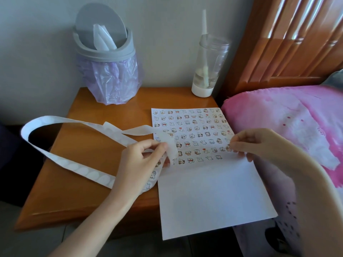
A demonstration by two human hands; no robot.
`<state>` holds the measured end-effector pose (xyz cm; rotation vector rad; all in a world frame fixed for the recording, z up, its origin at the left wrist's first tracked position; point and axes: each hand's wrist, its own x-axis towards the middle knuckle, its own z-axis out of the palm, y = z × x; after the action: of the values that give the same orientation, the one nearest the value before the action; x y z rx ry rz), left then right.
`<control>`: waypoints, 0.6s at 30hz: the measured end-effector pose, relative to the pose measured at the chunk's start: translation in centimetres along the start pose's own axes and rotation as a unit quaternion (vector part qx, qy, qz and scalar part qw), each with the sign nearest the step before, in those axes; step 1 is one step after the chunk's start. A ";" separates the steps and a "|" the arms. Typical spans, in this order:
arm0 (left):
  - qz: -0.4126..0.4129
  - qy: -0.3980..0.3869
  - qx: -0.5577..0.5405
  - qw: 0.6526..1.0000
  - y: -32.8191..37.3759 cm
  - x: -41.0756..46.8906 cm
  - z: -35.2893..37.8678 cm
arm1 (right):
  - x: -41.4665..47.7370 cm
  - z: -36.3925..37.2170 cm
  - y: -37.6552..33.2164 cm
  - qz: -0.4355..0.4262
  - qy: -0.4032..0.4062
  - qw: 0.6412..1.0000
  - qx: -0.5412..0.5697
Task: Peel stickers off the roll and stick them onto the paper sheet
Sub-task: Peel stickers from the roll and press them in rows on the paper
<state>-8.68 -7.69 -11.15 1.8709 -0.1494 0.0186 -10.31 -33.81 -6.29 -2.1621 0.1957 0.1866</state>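
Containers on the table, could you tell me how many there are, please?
2: a lidded grey bin at the back left and a clear bottle at the back right; none appears hidden.

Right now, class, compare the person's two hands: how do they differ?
The left hand pinches the white sticker backing strip; the right hand pinches one small cartoon sticker. The left hand sits at the left edge of the white paper sheet, the right hand near its right edge. Both have curled fingers.
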 end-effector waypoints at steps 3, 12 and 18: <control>0.002 0.001 0.011 1.000 -0.3 0.1 0.0 | 0.0 0.0 0.1 0.016 -0.011 1.000 -0.003; 0.021 0.006 0.032 0.999 -0.9 0.3 0.1 | 0.7 0.5 0.6 0.042 -0.033 0.997 -0.046; 0.026 0.008 0.044 0.999 -1.0 0.3 0.1 | 0.9 0.6 0.7 0.053 -0.033 0.997 -0.049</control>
<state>-8.29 -7.55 -12.09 1.9542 -0.1889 0.0775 -9.61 -33.77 -7.33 -2.2411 0.2675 0.3350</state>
